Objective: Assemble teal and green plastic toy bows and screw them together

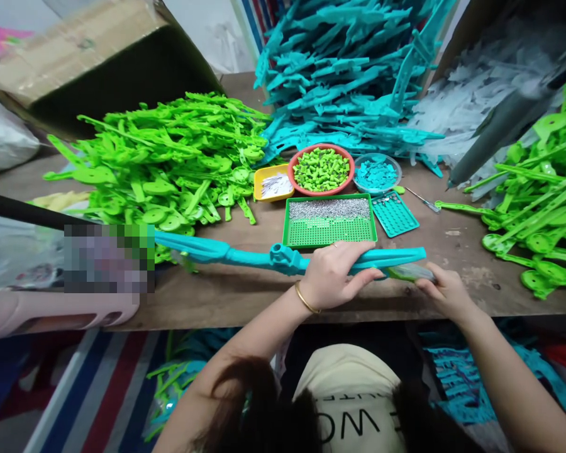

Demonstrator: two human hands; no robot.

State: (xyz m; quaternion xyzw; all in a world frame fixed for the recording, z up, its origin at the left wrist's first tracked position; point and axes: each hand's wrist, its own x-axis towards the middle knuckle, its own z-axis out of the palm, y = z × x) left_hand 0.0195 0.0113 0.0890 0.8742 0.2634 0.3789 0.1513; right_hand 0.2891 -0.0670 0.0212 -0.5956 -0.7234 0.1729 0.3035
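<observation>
A long teal plastic part (249,258) lies crosswise above the table's front edge, with a short round stub on top near its middle. My left hand (334,274) is closed over its right section, thumb along the near side. At the part's right end, my right hand (448,292) pinches a green-and-clear plastic piece (410,272) against the underside. Whether that piece is fixed to the teal part, I cannot tell. Just beyond my left hand is a green perforated tray (330,233) with many small metal bits along its far side.
Green plastic parts are heaped at left (170,157) and right (547,214). Behind stands a tall teal pile (339,82). A red bowl (290,173), yellow tray (259,192), clear bowl (397,176), teal tray (399,217) and screwdriver-like tool (422,198) lie mid-table. A dark hanging tool (495,138) juts in from the right.
</observation>
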